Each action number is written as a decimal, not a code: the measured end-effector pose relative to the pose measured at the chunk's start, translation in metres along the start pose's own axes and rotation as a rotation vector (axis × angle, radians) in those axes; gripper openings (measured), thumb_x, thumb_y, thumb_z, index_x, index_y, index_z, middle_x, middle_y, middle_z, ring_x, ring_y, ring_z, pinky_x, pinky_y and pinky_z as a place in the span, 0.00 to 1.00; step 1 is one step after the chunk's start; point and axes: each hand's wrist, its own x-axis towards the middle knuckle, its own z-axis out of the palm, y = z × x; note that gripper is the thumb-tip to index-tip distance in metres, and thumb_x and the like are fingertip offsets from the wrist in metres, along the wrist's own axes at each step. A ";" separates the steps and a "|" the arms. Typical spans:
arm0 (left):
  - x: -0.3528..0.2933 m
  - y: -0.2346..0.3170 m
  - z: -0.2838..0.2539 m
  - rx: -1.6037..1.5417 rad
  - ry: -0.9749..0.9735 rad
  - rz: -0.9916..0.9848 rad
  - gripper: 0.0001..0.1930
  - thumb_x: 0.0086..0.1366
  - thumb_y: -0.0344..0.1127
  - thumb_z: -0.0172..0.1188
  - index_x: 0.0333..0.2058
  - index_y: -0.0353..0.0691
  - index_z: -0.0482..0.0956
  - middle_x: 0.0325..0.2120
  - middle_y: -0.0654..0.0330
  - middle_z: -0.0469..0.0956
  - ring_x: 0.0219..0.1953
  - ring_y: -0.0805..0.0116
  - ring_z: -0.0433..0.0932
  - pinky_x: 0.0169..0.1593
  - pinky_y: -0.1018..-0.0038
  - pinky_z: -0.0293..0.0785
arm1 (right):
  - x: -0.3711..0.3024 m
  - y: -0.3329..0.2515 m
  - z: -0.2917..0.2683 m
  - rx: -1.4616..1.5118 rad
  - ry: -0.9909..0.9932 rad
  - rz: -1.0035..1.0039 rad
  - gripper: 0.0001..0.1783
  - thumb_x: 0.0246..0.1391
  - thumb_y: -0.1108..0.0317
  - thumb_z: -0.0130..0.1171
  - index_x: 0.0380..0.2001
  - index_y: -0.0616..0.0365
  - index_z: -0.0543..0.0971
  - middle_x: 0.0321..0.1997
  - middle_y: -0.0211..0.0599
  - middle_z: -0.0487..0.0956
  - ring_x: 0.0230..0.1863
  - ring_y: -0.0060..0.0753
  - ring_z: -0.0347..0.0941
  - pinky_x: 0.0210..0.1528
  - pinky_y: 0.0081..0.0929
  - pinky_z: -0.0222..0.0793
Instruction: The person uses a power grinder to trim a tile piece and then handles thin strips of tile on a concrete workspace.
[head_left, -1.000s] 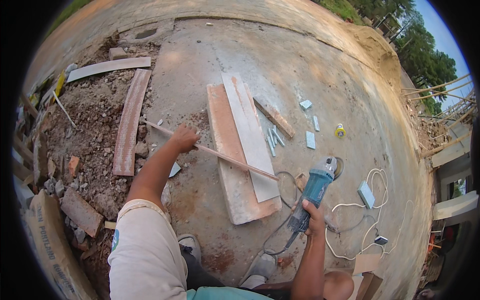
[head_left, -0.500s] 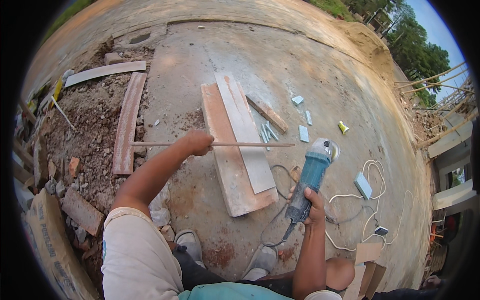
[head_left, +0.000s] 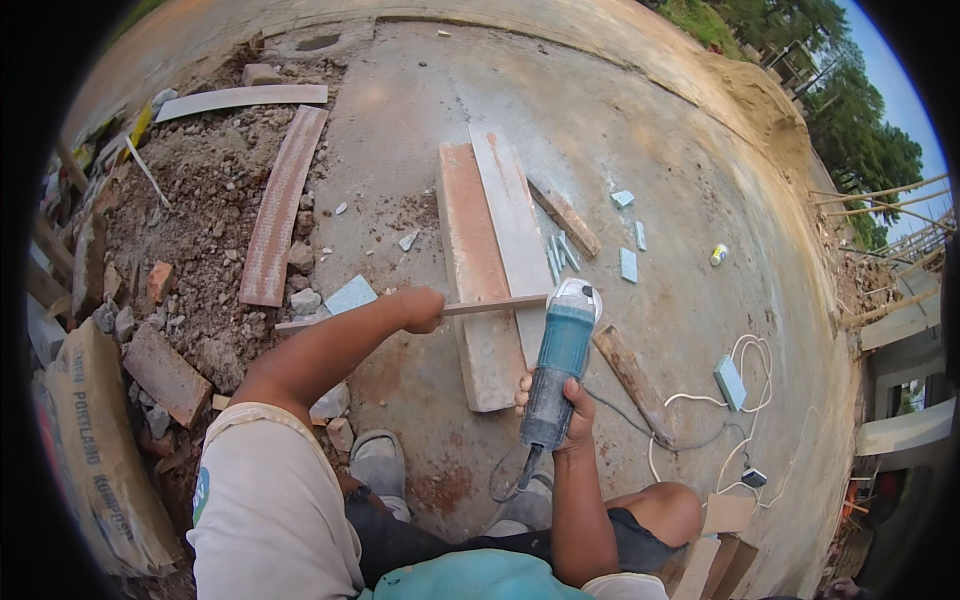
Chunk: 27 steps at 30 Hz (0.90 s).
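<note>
Head: left grip (head_left: 422,310) clasps strip (head_left: 492,305), right grip (head_left: 577,420) grinder (head_left: 563,345).

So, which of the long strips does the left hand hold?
The narrow brown strip reaching across the thick slab; the wider strips lie on the slab or rubble.

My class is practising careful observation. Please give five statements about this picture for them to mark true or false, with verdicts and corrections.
1. The left hand grips a thin strip. True.
2. The other hand holds a hammer. False: the right hand holds an angle grinder.
3. A pale plank lies on a thick reddish slab. True.
4. The body of the angle grinder is bright red. False: it is blue-green and dark grey.
5. Light-blue pieces lie on the ground. True.
</note>
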 end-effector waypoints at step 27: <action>0.006 -0.005 -0.006 -0.045 -0.032 0.072 0.12 0.57 0.39 0.57 0.31 0.36 0.83 0.30 0.45 0.80 0.37 0.46 0.80 0.40 0.57 0.76 | 0.041 0.029 -0.003 -0.043 -0.022 0.153 0.42 0.46 0.47 0.65 0.52 0.71 0.64 0.39 0.50 0.72 0.37 0.43 0.75 0.38 0.40 0.77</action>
